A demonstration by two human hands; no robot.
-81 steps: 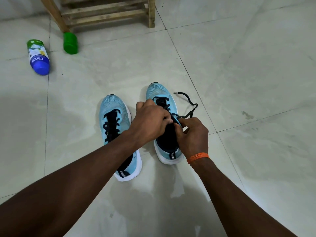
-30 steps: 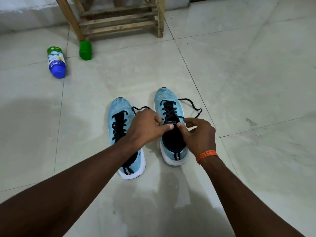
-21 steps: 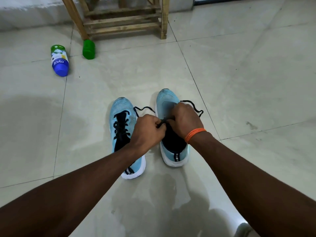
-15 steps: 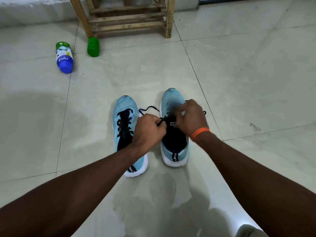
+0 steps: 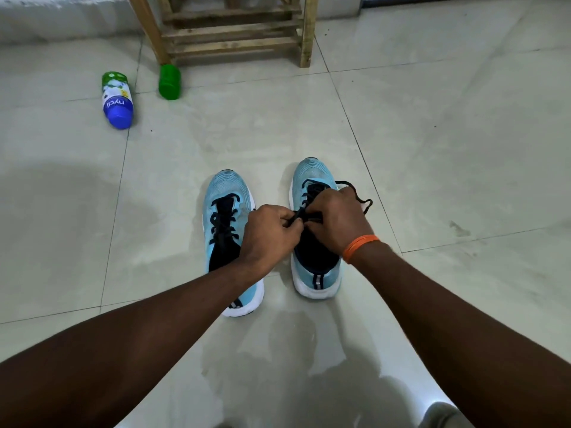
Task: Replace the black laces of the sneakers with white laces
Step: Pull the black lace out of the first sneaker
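- The black lace of the right sneaker is pinched over the tongue by the curled fingers of the left hand.
- The same lace is gripped from the other side by the right hand, with a loose loop left beside the shoe.
- The left sneaker is set just beside it, fully laced in black, on the floor near its middle.
- An orange wristband is worn on the right wrist.
- A bottle and a green cap are seen lying toward the far left edge, by a wooden rack.
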